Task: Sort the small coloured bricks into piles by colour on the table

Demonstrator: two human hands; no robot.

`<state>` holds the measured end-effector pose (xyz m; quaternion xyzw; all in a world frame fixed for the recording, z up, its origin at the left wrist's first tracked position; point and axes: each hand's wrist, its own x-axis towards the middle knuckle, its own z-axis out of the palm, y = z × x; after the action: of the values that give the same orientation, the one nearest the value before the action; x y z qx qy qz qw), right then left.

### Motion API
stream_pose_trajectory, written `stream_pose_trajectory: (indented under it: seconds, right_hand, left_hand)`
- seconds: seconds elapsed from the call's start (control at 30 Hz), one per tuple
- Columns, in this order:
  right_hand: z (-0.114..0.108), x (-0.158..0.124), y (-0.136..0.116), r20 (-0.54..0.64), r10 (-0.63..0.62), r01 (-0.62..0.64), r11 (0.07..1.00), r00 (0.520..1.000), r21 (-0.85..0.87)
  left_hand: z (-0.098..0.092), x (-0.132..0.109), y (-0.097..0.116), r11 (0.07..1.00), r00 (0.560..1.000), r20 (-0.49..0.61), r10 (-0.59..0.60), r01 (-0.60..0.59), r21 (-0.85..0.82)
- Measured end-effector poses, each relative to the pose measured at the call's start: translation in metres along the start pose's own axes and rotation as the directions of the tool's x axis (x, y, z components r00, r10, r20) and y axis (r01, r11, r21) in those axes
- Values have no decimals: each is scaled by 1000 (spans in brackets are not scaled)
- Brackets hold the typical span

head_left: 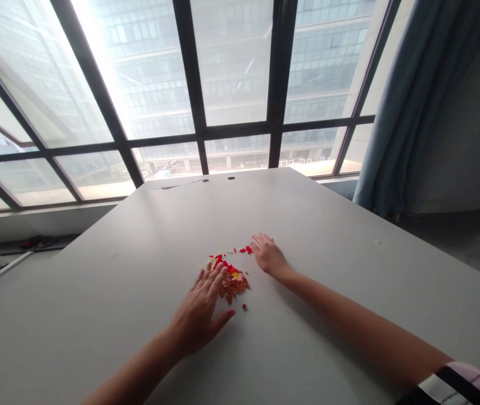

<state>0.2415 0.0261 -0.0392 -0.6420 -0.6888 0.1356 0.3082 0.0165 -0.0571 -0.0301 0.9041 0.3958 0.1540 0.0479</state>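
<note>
Before you stands one large window (231, 67) of glass panes in dark metal frames. Below it runs one pale grey, smooth worktop (349, 270), and one grey-blue cloth curtain (412, 112) hangs at your right.

Both of your bare arms reach out over the worktop. Your right arm shows one striped sleeve (467, 385) in pink, black and white at the lower edge.

Your left hand (200, 312) lies palm down, fingers spread, its fingertips touching the near left edge of the heap. The grip is apart and clasps nothing. Your right hand (268, 256) rests flat just beside the heap's far right side, fingers loosely stretched. Its grip is also apart and empty.

Between the two hands, near the middle of the worktop, sits one low heap of small red, orange and yellow plastic bricks (232, 281). Its pieces are too small to count. A few loose red bricks (246, 249) lie just beyond it, by your right fingertips, and one single red brick (244, 306) lies just on the near side.

At the worktop's far edge are two small round holes (231, 178).
</note>
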Motion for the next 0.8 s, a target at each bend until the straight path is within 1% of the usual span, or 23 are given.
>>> stream_pose_trajectory:
  seconds: [0.07, 0.17, 0.2, 0.27, 0.37, 0.43, 0.5, 0.57, 0.63, 0.7, 0.8]
  right_hand:
    - [4, 4, 5, 62, -3, 5, 1000, 998, -27]
    - [16, 8, -6, 175, -87, 89, 996, 981, -6]
    - [20, 10, -13, 211, -122, 121, 992, 970, 16]
    - [29, 12, -29, 272, -193, 179, 981, 943, 77]
    - [40, 13, -52, 321, -287, 232, 952, 903, 199]
    - [47, 14, -64, 328, -334, 238, 924, 883, 299]
    - [51, 18, -73, 316, -366, 219, 883, 876, 414]
    - [51, 24, -76, 280, -366, 173, 828, 888, 533]
    - [44, 31, -72, 228, -321, 108, 762, 919, 639]
    - [32, 37, -59, 182, -241, 37, 692, 953, 721]
    - [9, 40, -33, 155, -110, -58, 603, 982, 796]
  left_hand:
    - [-8, 8, 15, 991, 989, 78, 127, -124, -48]
    - [-12, 18, 34, 947, 936, 150, 319, -307, -97]
    - [-11, 20, 39, 934, 922, 156, 354, -343, -97]
    - [-5, 22, 45, 922, 908, 157, 387, -379, -80]
    - [4, 21, 45, 917, 905, 150, 399, -395, -52]
    - [6, 20, 42, 919, 908, 143, 393, -392, -39]
    - [4, 18, 37, 927, 917, 137, 374, -375, -20]
    - [1, 16, 30, 932, 923, 137, 359, -363, 8]
    - [-2, 14, 23, 931, 926, 127, 356, -363, 39]
    - [-1, 15, 20, 937, 937, 97, 335, -342, 69]
    - [7, 25, 27, 969, 974, 21, 227, -228, 98]
